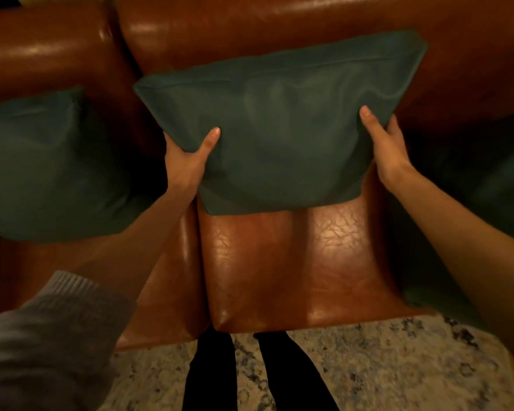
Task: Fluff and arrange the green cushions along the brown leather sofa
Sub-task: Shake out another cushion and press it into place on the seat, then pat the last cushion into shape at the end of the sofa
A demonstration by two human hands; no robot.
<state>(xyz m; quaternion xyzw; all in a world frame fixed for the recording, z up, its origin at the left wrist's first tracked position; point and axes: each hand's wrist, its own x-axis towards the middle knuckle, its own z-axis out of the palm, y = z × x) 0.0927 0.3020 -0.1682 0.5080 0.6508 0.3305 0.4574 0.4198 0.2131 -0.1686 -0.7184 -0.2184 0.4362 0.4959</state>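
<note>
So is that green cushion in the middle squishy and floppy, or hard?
Probably squishy: the middle cushion shows soft folds and dents where the left hand and right hand hold its sides. It looks light, since thumbs and fingers alone hold it at the edges. It likely won't slip much; the cloth looks matte, unlike the shiny sofa.

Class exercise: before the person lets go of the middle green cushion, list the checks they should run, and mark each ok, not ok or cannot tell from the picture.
1. Both hands grip it: left hand and right hand on the middle cushion: ok.
2. Bottom edge on the seat: cannot tell.
3. Leaning against the sofa backrest: cannot tell.
4. Sits level: not ok, tilted.
5. Clear of the left cushion: ok.
6. Clear of the right cushion: ok.
</note>
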